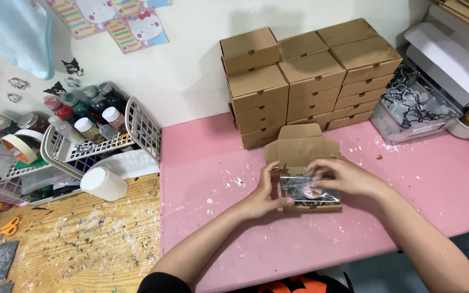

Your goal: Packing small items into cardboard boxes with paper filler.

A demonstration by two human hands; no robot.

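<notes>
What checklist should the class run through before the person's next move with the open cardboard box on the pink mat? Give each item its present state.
1. Lid of the open cardboard box is up and clear of the opening: ok.
2. Shiny clear packet lies inside the box walls: cannot tell, the hands cover its edges.
3. Left hand steadies the box's left side: ok.
4. Right hand rests on top of the packet: ok.
5. Stack of closed boxes stands behind, apart from the open box: ok.
6. Pink mat around the box is clean: not ok, white paint flecks show.
</notes>
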